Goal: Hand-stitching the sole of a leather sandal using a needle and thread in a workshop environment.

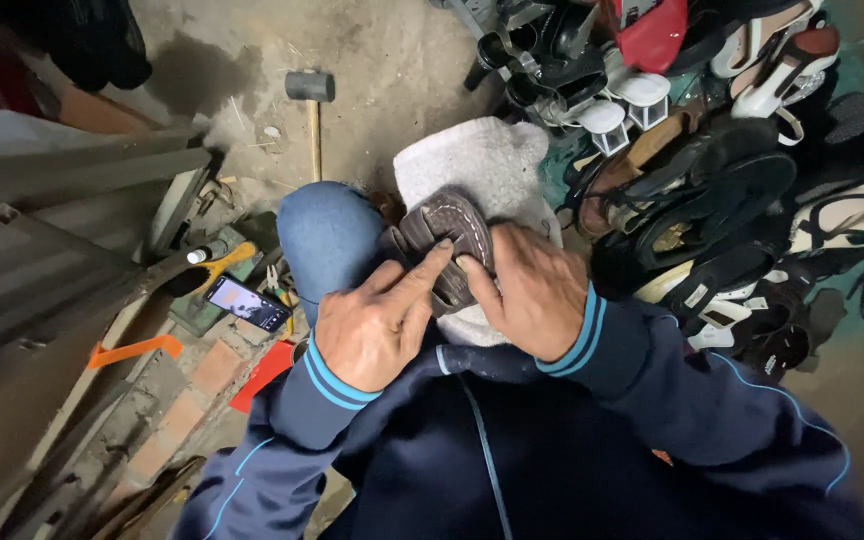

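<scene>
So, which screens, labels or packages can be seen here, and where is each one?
Phone: lies flat on the floor clutter left of the person's knee; a dark rectangle, its screen lit with a small picture.
Tags: small pale rectangles on dark sandals in the shoe pile at the right; print too small to tell.
No packages or signs show.

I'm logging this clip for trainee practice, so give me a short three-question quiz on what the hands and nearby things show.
1. True or false: both hands touch the brown shoe.
2. What lies on the floor beyond the knee? A) a saw B) a hammer C) a broom
3. On which side of the person is the pile of shoes?

Key:
1. True: the left hand and right hand press their fingers on it, over a white cloth.
2. B.
3. The right.
</scene>
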